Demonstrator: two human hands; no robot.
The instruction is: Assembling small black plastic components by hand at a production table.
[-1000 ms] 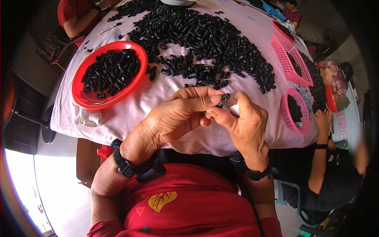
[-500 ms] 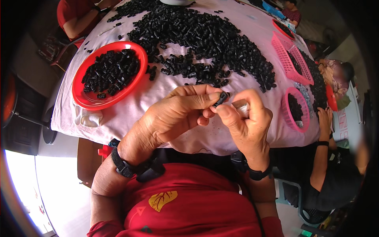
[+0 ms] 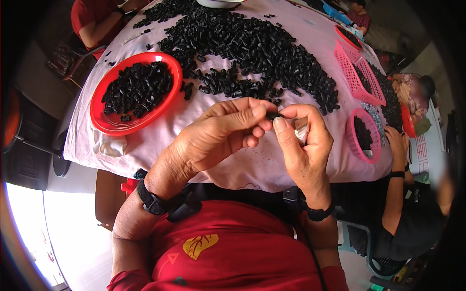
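A small black cylindrical part (image 3: 273, 116) is held between my two hands above the near part of the table. My left hand (image 3: 206, 133) pinches one end with thumb and forefinger, its other fingers curled. At the other end, the thumb and forefinger of my right hand (image 3: 308, 155) close on it. Something whitish (image 3: 301, 132), perhaps cloth or tape, shows inside the curl of my right fingers. Just beyond my hands spreads a big heap of similar black parts (image 3: 242, 46). A red round tray (image 3: 96, 106), holding more of them, stands to the left.
On the right are a pink rectangular basket (image 3: 345, 65) and a round pink basket (image 3: 353, 140), both containing black parts. A co-worker's hands (image 3: 398, 145) are at the right edge. Another person in red (image 3: 90, 22) sits far left. A pale cloth (image 3: 315, 63) covers the table.
The black part has turned from slanted to nearly level between my fingertips. My right thumb and forefinger have shifted upward around its end. The tray and heap stay put.
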